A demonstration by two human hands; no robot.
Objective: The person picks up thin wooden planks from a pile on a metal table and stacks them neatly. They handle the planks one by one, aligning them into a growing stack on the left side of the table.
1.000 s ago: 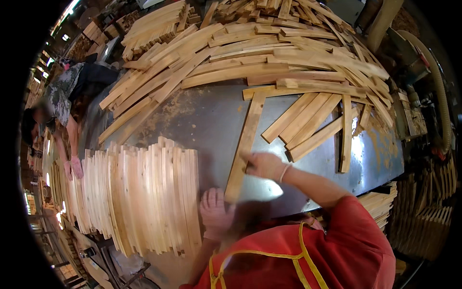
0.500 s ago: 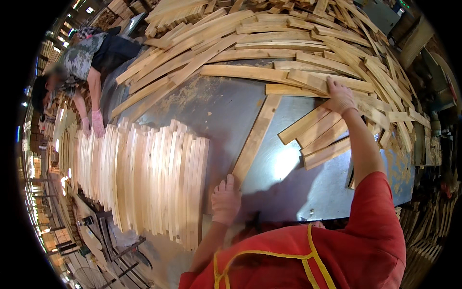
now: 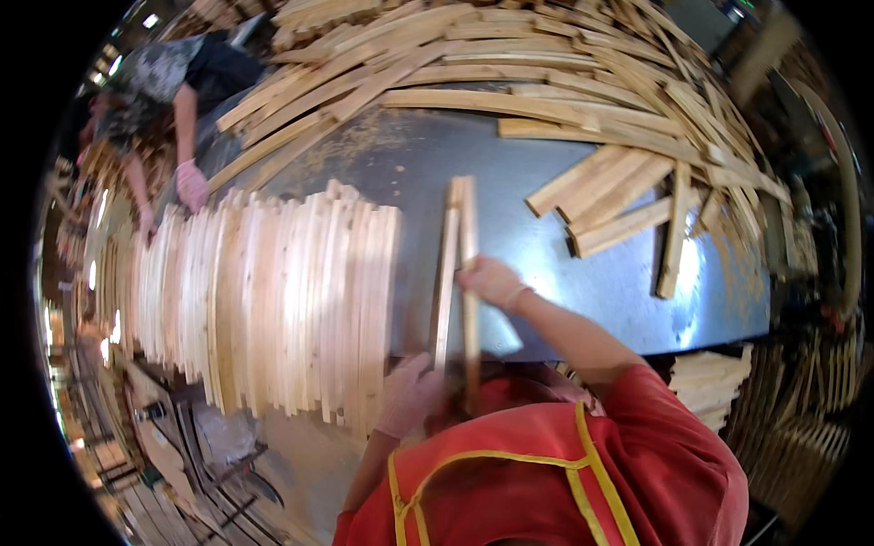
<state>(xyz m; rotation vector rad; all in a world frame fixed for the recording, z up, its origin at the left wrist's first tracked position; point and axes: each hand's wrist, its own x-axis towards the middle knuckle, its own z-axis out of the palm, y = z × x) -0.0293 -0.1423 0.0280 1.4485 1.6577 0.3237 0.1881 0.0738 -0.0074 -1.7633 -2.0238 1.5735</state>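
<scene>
Two wooden slats stand on edge side by side on the metal table, their far ends close together. My gloved left hand [image 3: 407,393] is closed at the near end of the left slat [image 3: 445,289]; its fingers are a little blurred. Around the middle of the right slat [image 3: 470,314], my gloved right hand [image 3: 492,280] has its fingers closed. To the left of both slats lies a long row of slats [image 3: 300,300] packed on edge.
Loose slats [image 3: 546,73] lie piled across the far side of the metal table [image 3: 419,164]. Several more slats [image 3: 619,187] lie at the right. At the far left a co-worker's gloved hand [image 3: 192,186] touches the row.
My right hand has come from the pile toward me and left, bringing a slat beside the left one. The left slat has turned on edge. The view has shifted slightly.
</scene>
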